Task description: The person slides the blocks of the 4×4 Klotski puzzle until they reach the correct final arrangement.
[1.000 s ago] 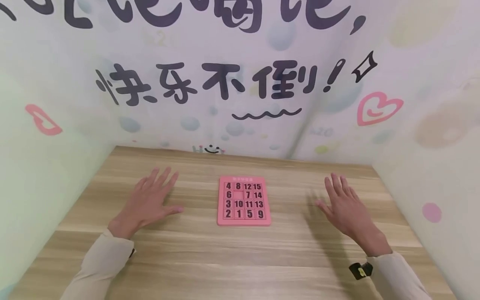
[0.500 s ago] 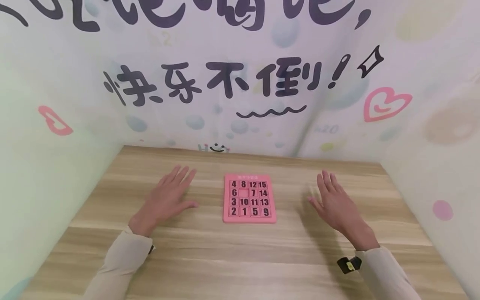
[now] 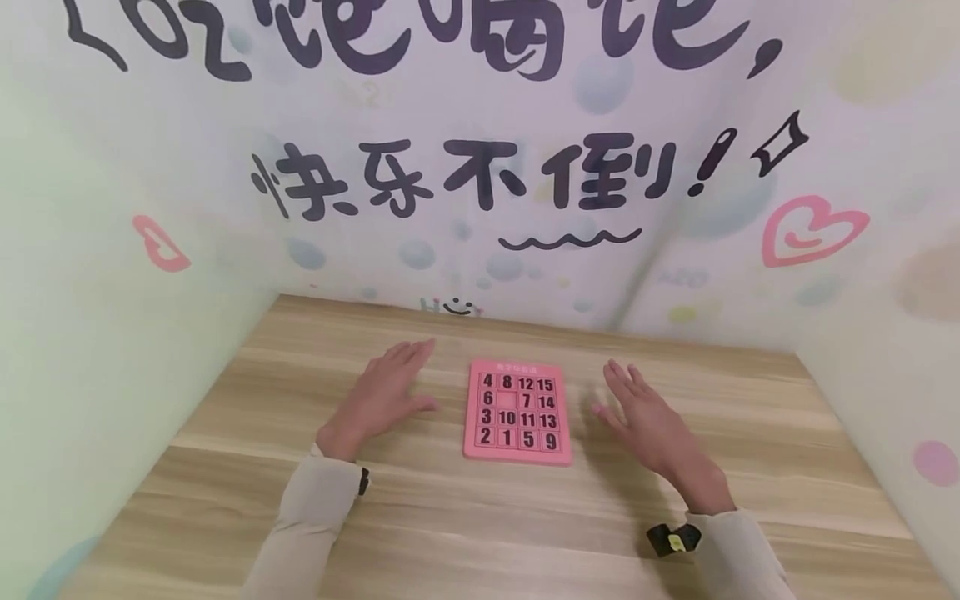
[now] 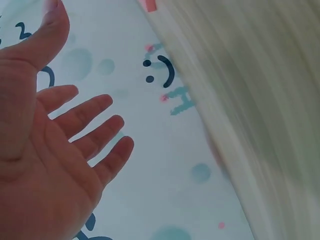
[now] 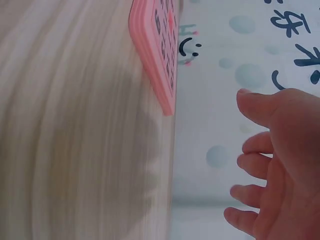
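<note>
Pink number puzzle [image 3: 517, 413] is lying on the worktop [image 3: 480, 529] between your left hand [image 3: 380, 396] and right hand [image 3: 651, 425], both hovering with wide grip, holding nothing; you're seemingly preparing contact, next needing a gentle inward reach.

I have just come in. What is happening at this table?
A person's left hand and right hand are held open above a wooden table, one on each side of a pink number puzzle. Neither hand touches it. The puzzle lies flat, its numbers out of order, with one gap between 6 and 7.
</note>
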